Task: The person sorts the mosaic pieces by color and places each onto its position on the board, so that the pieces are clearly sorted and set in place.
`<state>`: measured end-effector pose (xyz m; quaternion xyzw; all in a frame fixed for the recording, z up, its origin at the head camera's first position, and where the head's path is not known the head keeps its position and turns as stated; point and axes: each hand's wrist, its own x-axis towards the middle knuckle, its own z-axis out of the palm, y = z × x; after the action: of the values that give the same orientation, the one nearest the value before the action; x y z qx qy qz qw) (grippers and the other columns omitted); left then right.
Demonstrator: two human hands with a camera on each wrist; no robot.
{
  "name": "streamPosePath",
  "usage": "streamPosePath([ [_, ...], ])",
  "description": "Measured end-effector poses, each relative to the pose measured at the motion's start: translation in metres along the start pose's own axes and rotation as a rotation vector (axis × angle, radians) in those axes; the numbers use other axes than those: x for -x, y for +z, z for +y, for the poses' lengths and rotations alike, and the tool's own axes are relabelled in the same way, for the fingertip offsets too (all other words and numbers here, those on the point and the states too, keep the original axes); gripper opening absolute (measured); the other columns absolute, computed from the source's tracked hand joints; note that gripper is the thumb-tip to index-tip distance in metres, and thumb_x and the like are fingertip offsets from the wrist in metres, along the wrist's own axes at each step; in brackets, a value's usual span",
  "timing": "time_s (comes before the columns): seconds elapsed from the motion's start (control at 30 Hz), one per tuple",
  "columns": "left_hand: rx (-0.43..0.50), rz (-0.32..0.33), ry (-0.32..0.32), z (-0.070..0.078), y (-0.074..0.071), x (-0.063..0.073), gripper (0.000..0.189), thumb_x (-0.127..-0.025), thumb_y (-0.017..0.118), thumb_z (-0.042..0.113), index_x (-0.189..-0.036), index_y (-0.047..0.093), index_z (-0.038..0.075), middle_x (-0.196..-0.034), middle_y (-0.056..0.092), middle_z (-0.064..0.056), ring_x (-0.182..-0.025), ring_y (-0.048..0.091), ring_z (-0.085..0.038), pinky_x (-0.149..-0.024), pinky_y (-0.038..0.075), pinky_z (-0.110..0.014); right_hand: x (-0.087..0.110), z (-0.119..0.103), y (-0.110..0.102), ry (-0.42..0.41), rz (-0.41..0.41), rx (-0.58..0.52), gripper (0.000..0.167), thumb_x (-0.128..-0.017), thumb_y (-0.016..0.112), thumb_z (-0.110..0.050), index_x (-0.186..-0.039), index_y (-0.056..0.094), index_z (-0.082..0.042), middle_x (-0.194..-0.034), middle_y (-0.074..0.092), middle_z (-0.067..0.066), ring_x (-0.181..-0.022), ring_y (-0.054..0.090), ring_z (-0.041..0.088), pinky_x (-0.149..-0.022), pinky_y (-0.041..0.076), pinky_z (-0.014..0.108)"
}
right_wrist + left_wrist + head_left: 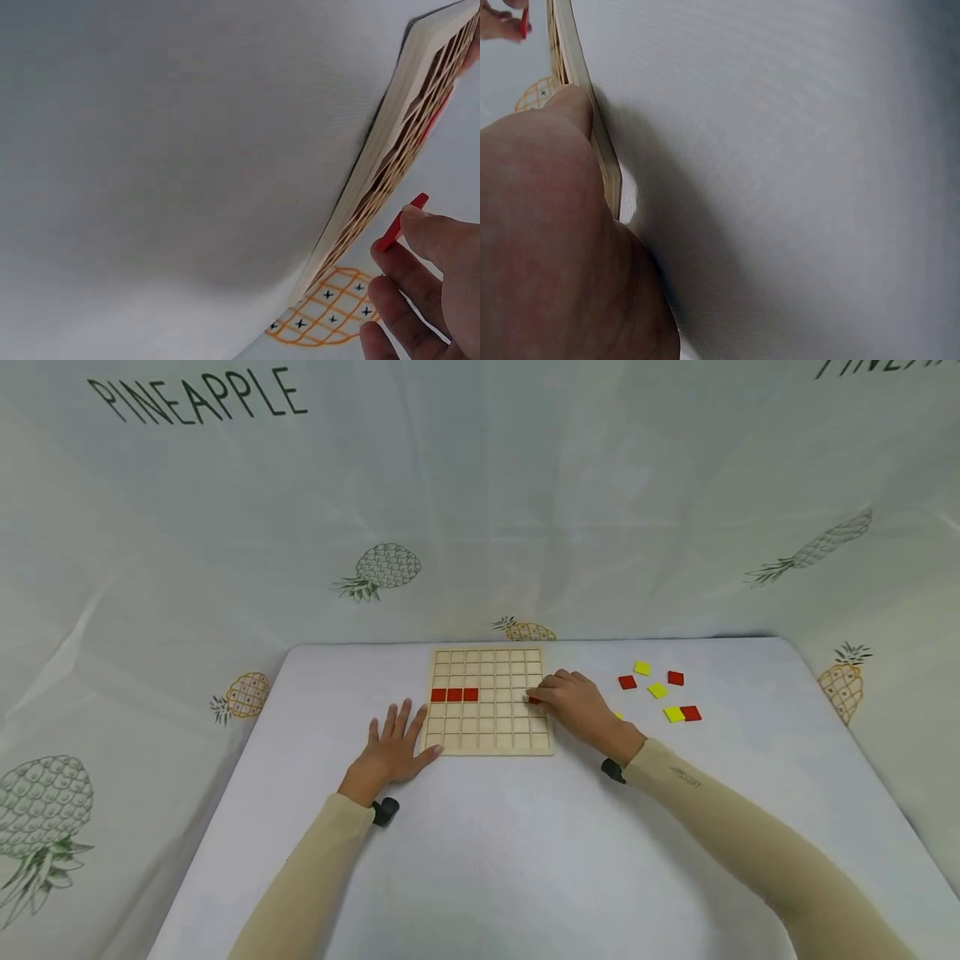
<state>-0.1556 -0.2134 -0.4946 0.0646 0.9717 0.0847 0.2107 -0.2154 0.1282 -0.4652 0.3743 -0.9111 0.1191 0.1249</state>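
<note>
A red square tile, pinched in the right hand, hovers above a mostly bare, pale wooden grid board, right side; three red tiles are in place, left. The left hand splays near left; loose yellow and red tiles remain, right.

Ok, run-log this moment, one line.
right hand: pinches red tile above grid board; left hand: at board's near-left corner; three red tiles: same board row; loose red and yellow tiles: right of board
</note>
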Motion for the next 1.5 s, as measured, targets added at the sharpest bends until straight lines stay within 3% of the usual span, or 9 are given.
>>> streamPosePath([
  [0.6, -0.006, 0.000, 0.015, -0.001, -0.005, -0.006, 0.090, -0.108, 0.039, 0.064, -0.172, 0.000, 0.014, -0.176, -0.015, -0.018, -0.162, -0.014, -0.042, -0.126, -0.005, -0.068, -0.056, -0.031, 0.012, 0.010, -0.092, -0.003, 0.024, -0.099, 0.074, -0.011, -0.123, 0.080, -0.012, -0.114, 0.078, 0.006, -0.107, 0.069, 0.027, -0.096, 0.057, 0.042],
  [1.1, -0.006, 0.021, 0.023, -0.001, 0.001, -0.005, 0.090, -0.108, 0.040, 0.065, -0.172, 0.002, 0.014, -0.177, -0.012, -0.019, -0.162, -0.011, -0.043, -0.126, -0.003, -0.068, -0.072, -0.036, 0.023, 0.051, -0.185, -0.004, 0.022, -0.096, 0.079, -0.013, -0.118, 0.082, -0.014, -0.112, 0.079, 0.004, -0.107, 0.070, 0.027, -0.096, 0.057, 0.043],
  [1.5, -0.005, 0.008, 0.008, -0.002, 0.001, 0.001, 0.089, -0.108, 0.040, 0.063, -0.172, 0.002, 0.013, -0.176, -0.012, -0.020, -0.162, -0.011, -0.043, -0.126, -0.003, -0.068, -0.077, -0.038, 0.030, 0.048, -0.178, -0.055, 0.022, -0.092, 0.082, -0.014, -0.114, 0.084, -0.013, -0.112, 0.081, 0.001, -0.101, 0.070, 0.024, -0.091, 0.059, 0.037],
])
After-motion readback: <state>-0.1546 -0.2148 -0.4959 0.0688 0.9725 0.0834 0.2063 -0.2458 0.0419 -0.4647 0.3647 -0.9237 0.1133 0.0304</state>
